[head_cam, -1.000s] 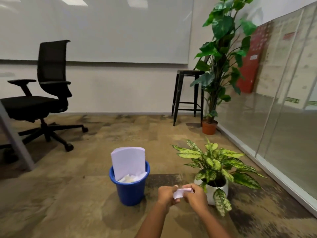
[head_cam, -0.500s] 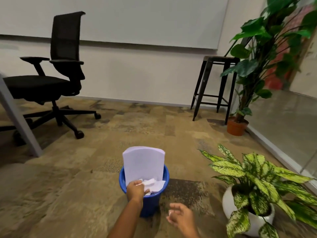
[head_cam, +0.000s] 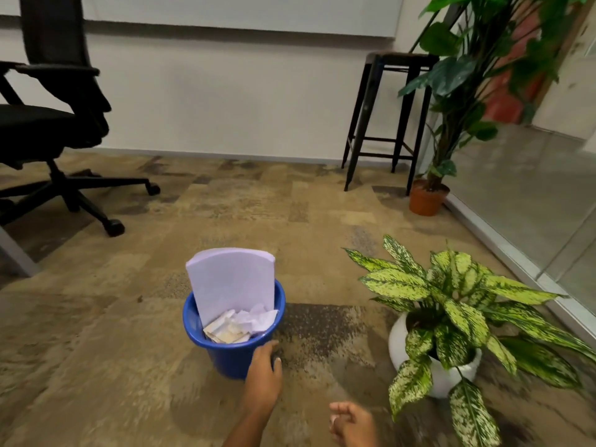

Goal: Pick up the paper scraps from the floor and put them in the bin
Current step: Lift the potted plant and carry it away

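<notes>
Looking down across a mottled brown floor (head_cam: 96, 333). Finding at the far left a grey table leg (head_cam: 14, 253) and a black office chair (head_cam: 48, 124) on wheels, well apart from everything else. Coming next to a blue bin (head_cam: 222, 356) standing upright on the floor near the middle, holding a tall white sheet (head_cam: 230, 285) propped against its far wall and poking above the rim, with crumpled paper scraps (head_cam: 248, 322) piled in front of the sheet inside the bin. Reaching toward the bin's near right edge with the left hand (head_cam: 263, 372), back facing up, fingers loose and relaxed, tips just beside the rim, gripping nothing. Hanging lower and further right with the right hand (head_cam: 350, 421), fingers loosely curled and blurred; being unable to tell whether pinching anything. Passing a black stool (head_cam: 387, 117) against the back wall, a tall plant (head_cam: 451, 75) in an orange pot (head_cam: 427, 201) beside it, and a speckled plant (head_cam: 451, 301) in a white pot (head_cam: 400, 343) near the bin's right, then reaching a glass wall (head_cam: 532, 204) at the far right
</notes>
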The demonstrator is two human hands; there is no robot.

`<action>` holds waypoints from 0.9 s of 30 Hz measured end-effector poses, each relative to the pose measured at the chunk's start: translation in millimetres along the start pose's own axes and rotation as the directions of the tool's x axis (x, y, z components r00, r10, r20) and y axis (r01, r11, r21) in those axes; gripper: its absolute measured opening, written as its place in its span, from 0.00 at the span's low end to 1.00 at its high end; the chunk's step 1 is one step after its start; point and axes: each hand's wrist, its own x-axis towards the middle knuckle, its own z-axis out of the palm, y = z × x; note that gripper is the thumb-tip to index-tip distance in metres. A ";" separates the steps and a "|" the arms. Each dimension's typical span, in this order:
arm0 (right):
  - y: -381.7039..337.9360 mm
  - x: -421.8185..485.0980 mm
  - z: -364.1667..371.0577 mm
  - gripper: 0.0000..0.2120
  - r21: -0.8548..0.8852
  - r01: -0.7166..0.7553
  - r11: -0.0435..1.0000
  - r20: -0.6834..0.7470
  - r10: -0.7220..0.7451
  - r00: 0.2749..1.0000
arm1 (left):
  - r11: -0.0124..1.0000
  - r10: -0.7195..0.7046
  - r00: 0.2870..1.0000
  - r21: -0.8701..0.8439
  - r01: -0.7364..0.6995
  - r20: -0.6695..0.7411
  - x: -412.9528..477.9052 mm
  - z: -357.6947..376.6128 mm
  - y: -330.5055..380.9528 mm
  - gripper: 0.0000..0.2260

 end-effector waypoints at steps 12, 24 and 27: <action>24.3 -74.5 -108.0 0.16 -0.640 0.148 0.754 -0.018 -0.207 0.978 | 0.810 0.168 0.946 0.508 -0.292 0.277 -105.8 39.4 32.5 0.20; -8.6 -148.0 -170.0 0.23 -0.826 0.214 0.521 -0.012 -0.397 0.918 | 0.550 0.255 0.891 0.701 -0.454 0.376 -173.3 0.6 92.9 0.24; -13.9 -160.7 -164.5 0.24 -0.832 0.232 0.505 0.002 -0.414 0.910 | 0.536 0.263 0.893 0.714 -0.451 0.366 -180.7 -15.8 93.3 0.24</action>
